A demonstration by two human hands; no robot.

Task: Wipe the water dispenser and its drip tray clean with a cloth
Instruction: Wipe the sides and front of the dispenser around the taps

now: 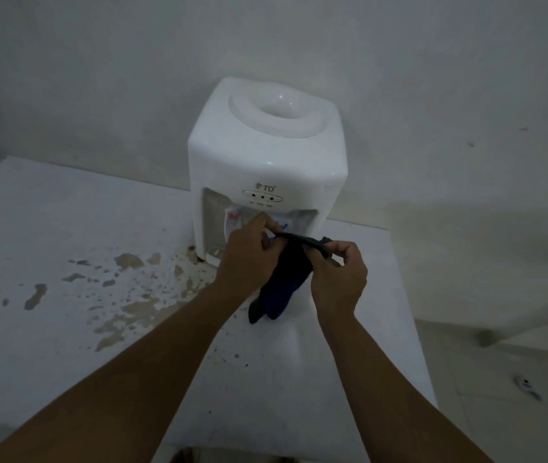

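Note:
A white tabletop water dispenser [266,152] stands at the back of a white table [65,228], against the wall. Its tap recess faces me, and my hands hide the taps and most of the drip tray. A dark blue cloth [282,282] hangs in front of the recess. My left hand [249,259] pinches the cloth's upper edge on the left. My right hand [339,279] pinches the same edge on the right, so the edge is stretched between them.
Brown stains and dark specks [132,295] cover the table left of and in front of the dispenser. The table's right edge [413,312] drops to a tiled floor. A plain wall rises right behind the dispenser.

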